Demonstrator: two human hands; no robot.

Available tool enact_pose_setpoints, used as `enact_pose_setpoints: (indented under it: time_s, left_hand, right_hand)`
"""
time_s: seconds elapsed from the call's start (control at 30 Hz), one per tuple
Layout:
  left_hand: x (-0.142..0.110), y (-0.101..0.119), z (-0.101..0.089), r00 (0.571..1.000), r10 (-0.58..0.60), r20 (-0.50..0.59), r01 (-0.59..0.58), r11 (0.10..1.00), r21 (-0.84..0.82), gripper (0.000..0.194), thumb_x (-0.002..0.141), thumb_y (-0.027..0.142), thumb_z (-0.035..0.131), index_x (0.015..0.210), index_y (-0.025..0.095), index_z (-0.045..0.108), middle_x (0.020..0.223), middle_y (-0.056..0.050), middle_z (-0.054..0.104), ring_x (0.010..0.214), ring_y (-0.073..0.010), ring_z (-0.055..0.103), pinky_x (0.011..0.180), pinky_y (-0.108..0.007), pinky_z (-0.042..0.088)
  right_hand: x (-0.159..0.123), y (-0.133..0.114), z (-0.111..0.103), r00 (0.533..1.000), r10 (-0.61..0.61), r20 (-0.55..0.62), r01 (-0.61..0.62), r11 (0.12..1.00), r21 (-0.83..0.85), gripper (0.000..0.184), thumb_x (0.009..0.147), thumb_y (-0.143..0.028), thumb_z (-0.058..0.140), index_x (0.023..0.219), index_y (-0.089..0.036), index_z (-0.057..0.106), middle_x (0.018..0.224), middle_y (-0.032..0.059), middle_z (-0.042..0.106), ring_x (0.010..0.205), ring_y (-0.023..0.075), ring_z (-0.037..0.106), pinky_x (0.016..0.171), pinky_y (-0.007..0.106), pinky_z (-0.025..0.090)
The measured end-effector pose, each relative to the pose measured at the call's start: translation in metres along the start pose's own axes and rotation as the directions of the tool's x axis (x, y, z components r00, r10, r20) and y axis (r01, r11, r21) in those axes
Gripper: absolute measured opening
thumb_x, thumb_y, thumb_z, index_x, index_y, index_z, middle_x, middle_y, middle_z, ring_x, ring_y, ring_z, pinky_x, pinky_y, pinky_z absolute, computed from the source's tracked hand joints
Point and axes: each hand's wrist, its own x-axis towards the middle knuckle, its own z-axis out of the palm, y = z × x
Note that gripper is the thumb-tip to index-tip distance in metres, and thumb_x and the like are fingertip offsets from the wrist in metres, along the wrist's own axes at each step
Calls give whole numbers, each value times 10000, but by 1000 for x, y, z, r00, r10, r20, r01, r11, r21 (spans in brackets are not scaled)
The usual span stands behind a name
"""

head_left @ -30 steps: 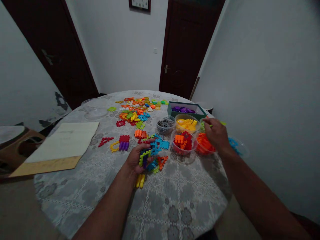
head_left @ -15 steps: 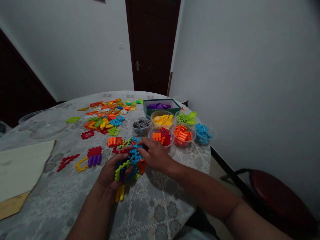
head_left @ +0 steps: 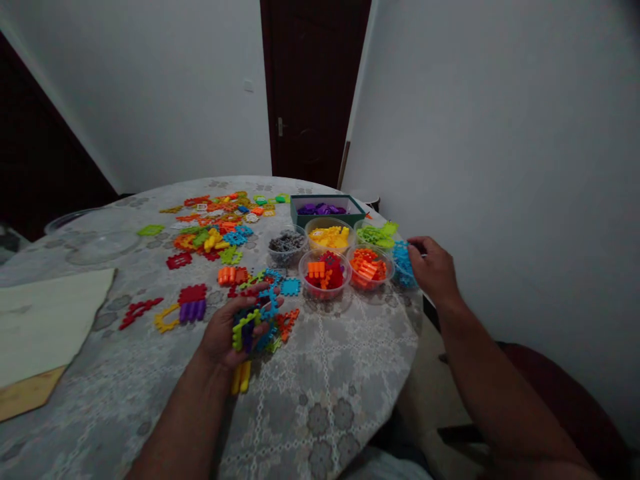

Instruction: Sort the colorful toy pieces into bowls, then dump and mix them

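Observation:
My left hand (head_left: 227, 330) is wrapped round a cluster of interlocking plastic pieces (head_left: 269, 305), mostly blue with a lime-green one at the near side. At the right edge of the table, my right hand (head_left: 434, 267) is at a clear bowl of blue pieces (head_left: 403, 263). Its thumb and fingers are curled at the rim, and their tips are partly hidden, so what they grip does not show. Beyond the cluster lies a flat blue square piece (head_left: 291, 287). An orange openwork piece (head_left: 287, 324) is beside the cluster, and yellow pieces (head_left: 241, 378) lie below my left wrist.
Clear bowls hold grey (head_left: 287, 243), yellow (head_left: 329, 236), lime-green (head_left: 376, 233), red (head_left: 325, 275) and orange pieces (head_left: 369, 268). Behind them stands a green box (head_left: 328, 219) with purple pieces. Mixed loose pieces (head_left: 215, 237) spread leftward. A pale board (head_left: 50, 327) lies at left.
My right hand has left the cluster and moved right to the blue bowl. My left hand keeps hold of the cluster. The blue square piece is now uncovered, and the view has shifted slightly.

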Motion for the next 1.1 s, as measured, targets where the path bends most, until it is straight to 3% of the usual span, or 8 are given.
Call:
enact_pose_setpoints:
  time_s: [0.13,0.27,0.47,0.57,0.67,0.83,0.97,1.1]
  left_hand:
    - [0,0,0,1000,6,9,-6,1000,11,503,826,73,591,1321,133,659,1004,-155,786,527,-148,620,387,-230,485]
    - [3,-1,-1,1000,11,26,-11,1000,2,539,819,92,598,1351,156,653,964,-125,774,519,-143,610,381,-223,480]
    - [2,-6,-2,998,-15,64,17,1000,-21,573,801,110,612,1371,142,654,969,-112,772,477,-120,568,365,-229,471]
    - [4,-8,-4,997,4,83,1,998,-62,581,793,108,626,1373,114,662,1099,-164,781,573,-142,645,376,-209,464]
    - [5,-10,-7,993,14,120,-5,997,-71,605,799,117,636,1404,114,656,1161,-186,779,646,-167,693,388,-205,470]
    - [6,-15,-10,989,20,149,-12,999,-53,605,808,122,647,1413,124,666,1036,-134,790,598,-154,670,387,-210,482]
    - [8,-17,-10,991,-12,130,19,998,-57,620,811,117,641,1430,121,660,939,-106,780,579,-152,659,374,-207,470]
    - [7,-14,-9,983,-52,174,65,995,-70,660,827,100,611,1486,125,612,1129,-169,787,717,-190,739,382,-194,459]
  right_hand:
    - [8,48,-1,992,60,114,-44,990,-132,346,884,-368,559,1068,-192,794,1038,122,812,899,271,720,893,423,551]
    - [2,52,0,999,6,45,2,984,-180,350,869,-294,498,1013,-174,793,1068,150,808,965,295,724,955,463,553]
    - [-39,-21,19,978,-200,-58,202,979,38,282,940,-248,519,1041,-196,778,1099,118,796,1080,284,726,1027,468,550]
    - [-77,-77,35,935,-318,155,268,923,277,238,988,-237,563,1113,-222,765,1135,91,792,1060,253,736,966,417,576]
    - [-108,-127,55,810,-458,365,280,851,445,262,1038,-249,583,1254,-237,730,1174,89,783,1003,229,737,906,388,593]
    - [-127,-171,94,720,-527,452,299,823,483,329,1042,-262,616,1364,-234,676,1202,109,766,938,232,723,893,414,594]
    - [-127,-178,114,734,-514,444,287,827,483,244,1025,-241,623,1239,-215,737,1168,111,786,1055,263,730,957,430,577]
    - [-119,-167,106,833,-344,433,113,872,475,231,1024,-283,599,1174,-209,758,1074,86,800,943,239,741,884,387,579]
